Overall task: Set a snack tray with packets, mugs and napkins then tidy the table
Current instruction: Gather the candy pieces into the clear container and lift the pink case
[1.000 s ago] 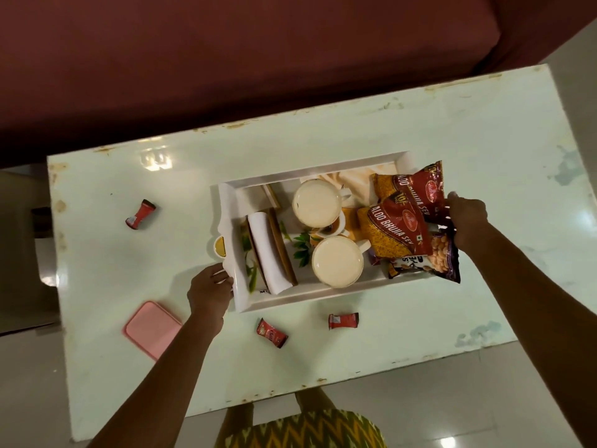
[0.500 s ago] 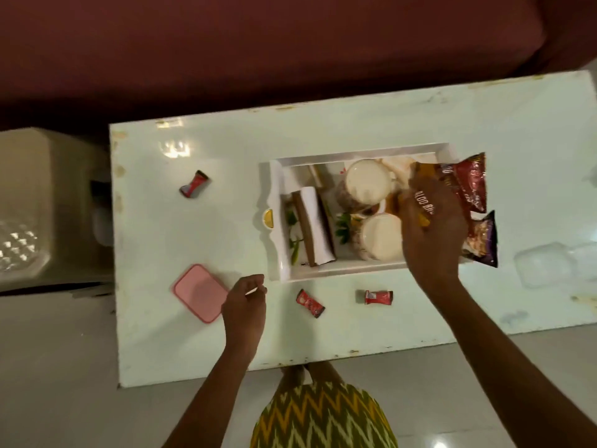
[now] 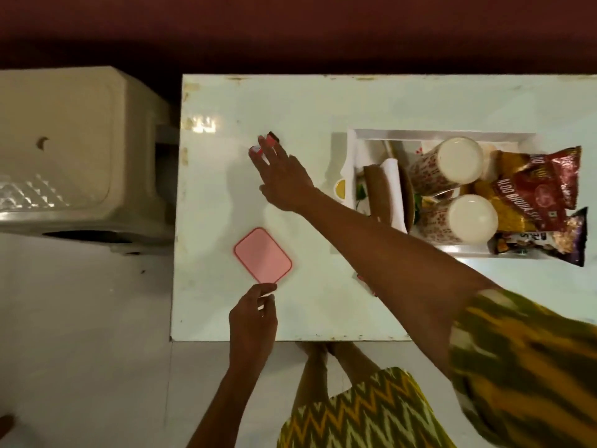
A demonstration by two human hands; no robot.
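- The right hand (image 3: pixel 284 179) reaches across the glossy white rectangular table (image 3: pixel 310 101), fingers spread and extended, with nothing clasped in them.
- Its fingertips (image 3: pixel 263 147) touch or overlap a small red crumpled wrapper (image 3: pixel 270 139) lying just beyond them; whether they press on it cannot be told.
- Beyond and left of that hand the tabletop is bare up to the chipped far edge and the left edge.
- The left hand (image 3: pixel 253 321) hovers over the near edge of the table, thumb and forefinger drawn close together; whether they pinch something small cannot be told.
- Just beyond the left hand lies a flat pink rounded-rectangle lid (image 3: pixel 263 250), tilted, apart from the fingers.
- To the right of the right forearm stands the white rectangular snack tray (image 3: pixel 352 147), its left rim just beside the wrist.
- The tray holds a rolled white napkin (image 3: pixel 392 185), two patterned mugs (image 3: pixel 452 166) filled with a pale drink, and a red and yellow snack packet (image 3: pixel 529 192) whose end overhangs the right rim.
- A dark purple snack packet (image 3: pixel 549 244) lies over the tray's near right corner.
- Left of the table, well apart from both hands, stands a beige plastic stool (image 3: pixel 74 150), with pale floor between it and the table's near corner.
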